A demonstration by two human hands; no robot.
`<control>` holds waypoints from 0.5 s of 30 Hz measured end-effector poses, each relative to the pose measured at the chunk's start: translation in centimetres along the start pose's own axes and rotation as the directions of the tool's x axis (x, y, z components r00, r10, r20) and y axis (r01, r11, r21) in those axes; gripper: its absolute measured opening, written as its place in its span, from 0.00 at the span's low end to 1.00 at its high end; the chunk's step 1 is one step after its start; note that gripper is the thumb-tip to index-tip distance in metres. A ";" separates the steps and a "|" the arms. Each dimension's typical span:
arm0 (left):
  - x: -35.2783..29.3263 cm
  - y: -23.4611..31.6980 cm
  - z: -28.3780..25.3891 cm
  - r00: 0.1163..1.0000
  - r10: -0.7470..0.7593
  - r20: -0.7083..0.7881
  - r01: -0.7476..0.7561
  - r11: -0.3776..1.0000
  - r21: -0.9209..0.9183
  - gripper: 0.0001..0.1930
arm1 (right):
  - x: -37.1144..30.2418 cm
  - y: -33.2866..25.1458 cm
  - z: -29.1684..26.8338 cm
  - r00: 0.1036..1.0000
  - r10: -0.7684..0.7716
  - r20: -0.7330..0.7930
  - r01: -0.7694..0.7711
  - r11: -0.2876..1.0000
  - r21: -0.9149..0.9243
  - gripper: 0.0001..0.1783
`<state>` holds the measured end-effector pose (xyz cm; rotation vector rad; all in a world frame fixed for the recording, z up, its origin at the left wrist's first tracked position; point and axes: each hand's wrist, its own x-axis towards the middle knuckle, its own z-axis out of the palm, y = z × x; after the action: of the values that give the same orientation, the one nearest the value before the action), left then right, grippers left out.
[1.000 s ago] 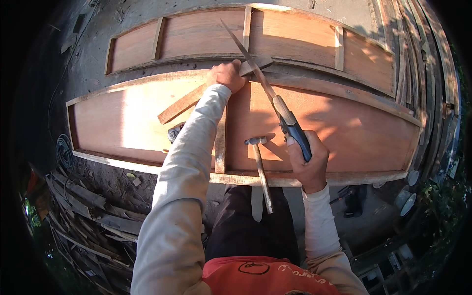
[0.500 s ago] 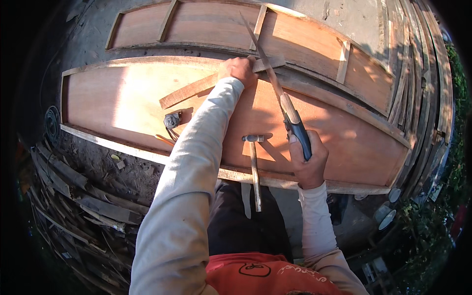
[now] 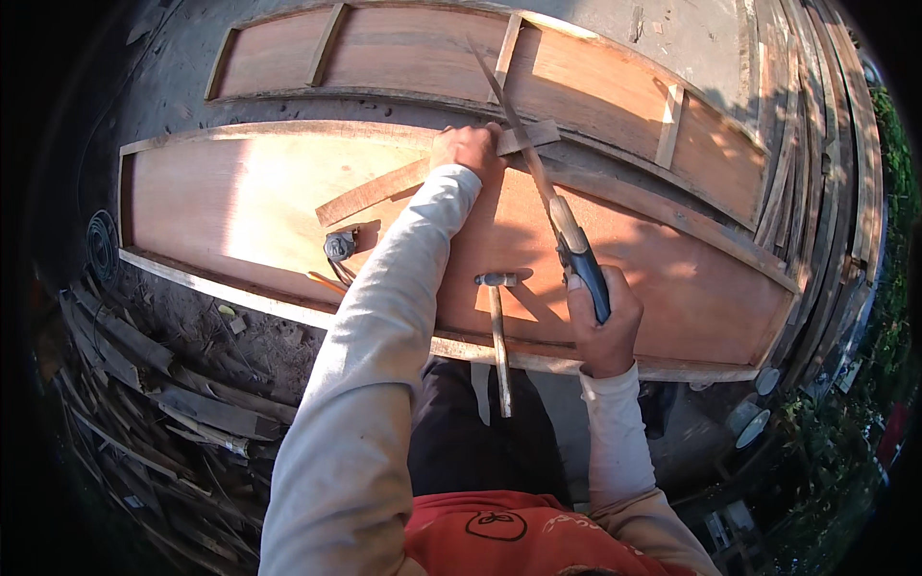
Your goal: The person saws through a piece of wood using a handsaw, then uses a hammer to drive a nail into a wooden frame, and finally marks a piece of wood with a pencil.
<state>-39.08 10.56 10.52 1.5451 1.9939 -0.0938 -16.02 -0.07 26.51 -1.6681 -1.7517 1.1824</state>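
Note:
My left hand [image 3: 467, 150] is closed around a wooden strip [image 3: 373, 192], pressing it down at the far rail of a shallow framed panel [image 3: 240, 206]. The strip lies slantwise, its right end sticking out past that rail. In my right hand [image 3: 609, 326] is the dark handle of a handsaw [image 3: 575, 245]. Its blade points away and crosses the strip just right of my left hand; whether the teeth are in the wood I cannot tell. A hammer [image 3: 498, 331] rests on the panel between my arms, its handle over the near rail. A tape measure [image 3: 340, 246] sits left of my left forearm.
Beyond lies a second framed panel [image 3: 413, 58] with crosspieces. Long boards [image 3: 836, 192] are stacked at the right, and scrap wood [image 3: 182, 403] is piled at the lower left. A coiled cable [image 3: 102, 246] lies by the panel's left end. Plants [image 3: 826, 422] grow at the lower right.
The whole view has shifted slightly, so most things appear a little lower. Both hands keep their grips, and the saw still crosses the strip at about the same place.

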 end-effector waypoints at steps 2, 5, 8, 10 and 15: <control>-0.2 -0.4 -0.3 1.000 -0.009 0.008 0.009 1.000 -0.007 0.21 | -6.0 0.1 -2.9 1.000 0.027 0.011 -0.025 0.996 -0.089 0.09; -0.2 0.4 -0.4 0.999 0.030 -0.027 -0.030 1.000 -0.006 0.20 | -13.7 0.3 -8.1 1.000 -0.016 -0.003 0.016 0.995 -0.098 0.09; 0.9 0.4 -0.6 0.997 0.058 -0.046 -0.057 0.998 0.024 0.19 | -10.6 -0.8 -7.4 0.999 -0.048 0.010 0.049 0.988 -0.143 0.09; 1.3 0.6 -0.8 0.998 0.048 -0.032 -0.047 0.999 0.026 0.18 | -2.8 -0.3 -3.1 0.999 -0.032 0.019 0.034 0.995 -0.098 0.08; -0.2 1.4 -1.5 0.999 -0.006 0.036 0.006 1.000 0.006 0.19 | -5.9 0.1 -5.0 1.000 0.000 -0.002 0.000 0.997 -0.083 0.09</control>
<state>-38.39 11.48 12.30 1.5305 1.9718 -0.1291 -10.94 -4.34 30.50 -1.7154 -1.8229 1.1215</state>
